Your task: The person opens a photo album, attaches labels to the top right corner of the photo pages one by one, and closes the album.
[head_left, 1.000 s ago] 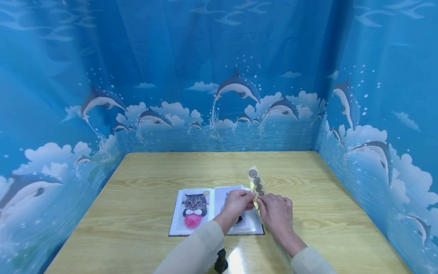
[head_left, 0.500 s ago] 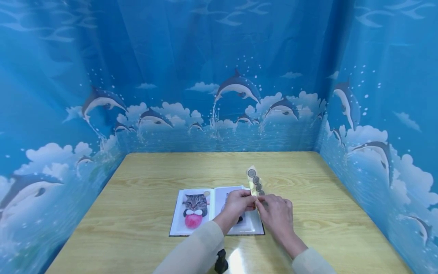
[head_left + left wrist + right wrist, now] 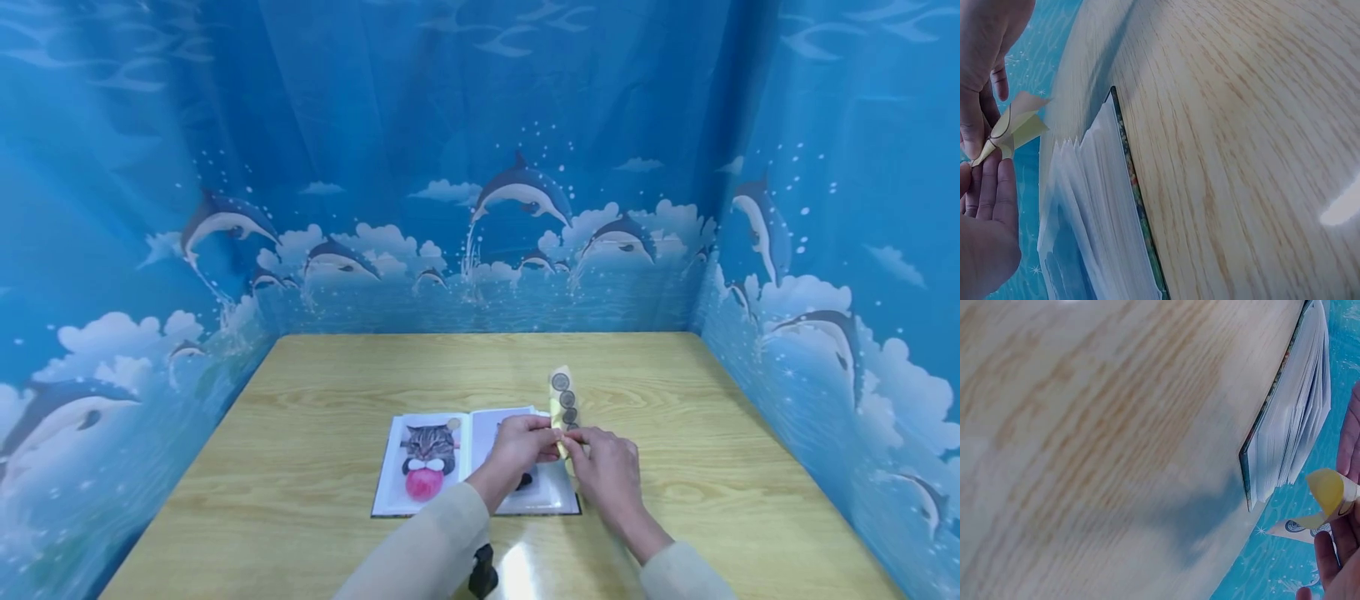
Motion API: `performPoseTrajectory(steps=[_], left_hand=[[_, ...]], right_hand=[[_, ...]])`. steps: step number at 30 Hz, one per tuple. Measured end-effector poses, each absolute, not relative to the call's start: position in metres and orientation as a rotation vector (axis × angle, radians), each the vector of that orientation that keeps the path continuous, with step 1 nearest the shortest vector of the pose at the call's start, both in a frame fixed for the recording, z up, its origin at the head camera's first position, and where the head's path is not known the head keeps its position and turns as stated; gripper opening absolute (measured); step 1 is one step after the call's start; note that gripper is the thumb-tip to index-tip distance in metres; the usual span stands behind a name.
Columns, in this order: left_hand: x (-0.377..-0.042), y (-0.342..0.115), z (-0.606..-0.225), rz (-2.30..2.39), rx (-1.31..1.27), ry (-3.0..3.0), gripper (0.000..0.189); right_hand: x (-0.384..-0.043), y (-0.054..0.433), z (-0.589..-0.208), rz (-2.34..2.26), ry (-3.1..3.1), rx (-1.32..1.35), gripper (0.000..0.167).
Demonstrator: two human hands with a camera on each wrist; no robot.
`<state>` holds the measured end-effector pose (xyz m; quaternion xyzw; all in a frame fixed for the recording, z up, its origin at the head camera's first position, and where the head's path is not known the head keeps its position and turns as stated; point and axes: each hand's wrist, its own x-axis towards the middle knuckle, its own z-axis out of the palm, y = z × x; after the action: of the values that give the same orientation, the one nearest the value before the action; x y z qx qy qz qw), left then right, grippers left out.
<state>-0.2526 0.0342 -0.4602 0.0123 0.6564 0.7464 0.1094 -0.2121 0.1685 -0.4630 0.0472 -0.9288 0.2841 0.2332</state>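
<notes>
Over the right side of an open photo album (image 3: 551, 496), my two hands hold a pale yellow strip of stickers (image 3: 560, 400) printed with several dark round designs. My left hand (image 3: 517, 446) pinches its lower end between thumb and fingers. Right beside it, my right hand (image 3: 609, 467) pinches the same end, fingertips nearly meeting the left ones. The left wrist view has the strip (image 3: 1016, 125) curled, its layers spread apart at the free end. In the right wrist view a yellow flap (image 3: 1327, 492) bends away from the printed part. The fingertips hide the strip's lowest part.
The album's left page (image 3: 384, 492) carries a cat picture with a pink ball; my left forearm and hand cover much of the right page. A small black object (image 3: 483, 572) shows beside the left sleeve. Dolphin-printed blue curtains (image 3: 480, 167) enclose the wooden table (image 3: 315, 392).
The strip's upper end tipped slightly left, then came back right and more upright. Its yellow folded edge has shifted between the fingertips. Both hands stay almost in place, and the album has not moved.
</notes>
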Motion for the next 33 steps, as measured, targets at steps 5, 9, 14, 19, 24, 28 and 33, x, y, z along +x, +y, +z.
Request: performPoseTrajectory(steps=[5,9,14,19,24,28,33], left_hand=[[-0.252,0.0335,-0.4583,2.177,0.029,1.935,0.018],[-0.2515,0.0329,-0.4569,2.161,0.017,1.937,0.017],[-0.2518,0.032,-0.4552,2.159,0.014,1.958,0.018],[-0.2514,0.0306,-0.4561,2.141,0.02,1.983,0.016],[-0.2525,0.0303,-0.459,2.15,0.05,1.994,0.015],[-0.2523,0.0309,-0.4581,2.14,0.039,2.002,0.016],[-0.2522,0.0313,-0.4574,2.112,0.011,2.016,0.017]], right_hand=[[-0.2135,0.1712,-0.4634,0.782,-2.563,0.116,0.014],[-0.2141,0.1738,-0.4634,0.783,-2.566,0.111,0.013],[-0.2138,0.1725,-0.4645,0.771,-2.576,0.152,0.016],[-0.2136,0.1703,-0.4658,0.743,-2.554,0.198,0.012],[-0.2141,0.1698,-0.4661,0.734,-2.538,0.217,0.01],[-0.2137,0.1711,-0.4652,0.765,-2.559,0.179,0.012],[-0.2138,0.1734,-0.4632,0.805,-2.593,0.109,0.013]])
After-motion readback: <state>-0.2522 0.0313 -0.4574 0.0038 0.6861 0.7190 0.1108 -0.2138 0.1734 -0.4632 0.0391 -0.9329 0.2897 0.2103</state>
